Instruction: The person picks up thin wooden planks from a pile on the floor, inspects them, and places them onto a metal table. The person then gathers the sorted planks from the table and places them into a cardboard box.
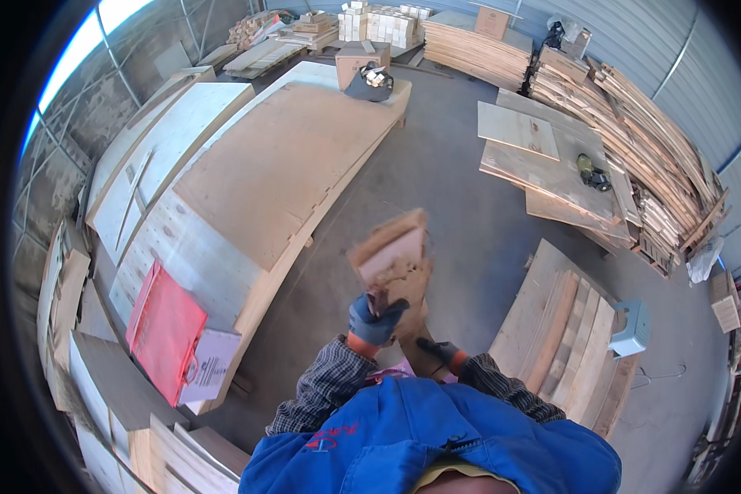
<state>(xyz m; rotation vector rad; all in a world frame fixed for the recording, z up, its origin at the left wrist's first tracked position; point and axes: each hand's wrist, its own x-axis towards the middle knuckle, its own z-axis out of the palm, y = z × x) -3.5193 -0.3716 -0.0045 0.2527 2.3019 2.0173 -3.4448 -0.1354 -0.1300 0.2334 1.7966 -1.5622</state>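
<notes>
In front of my body is a brown cardboard box (405, 284), torn-looking and blurred by motion, with a pale inner face showing near its top. My left hand (376, 319), in a dark glove with an orange cuff, is closed around its left side. Lower down, my right hand (442, 352), gloved the same way, grips the box's lower right edge; the fingers behind the cardboard are hidden. Something pink shows just below the hands, mostly covered by my blue jacket.
On the left is a long stack of wooden boards (255, 173), bearing a red bag (163, 333) and a dark bag (369, 86). To the right, planks (564, 329) lie beside a light-blue stool (631, 328). Farther back are a sheet stack (543, 160) and long timber (626, 136).
</notes>
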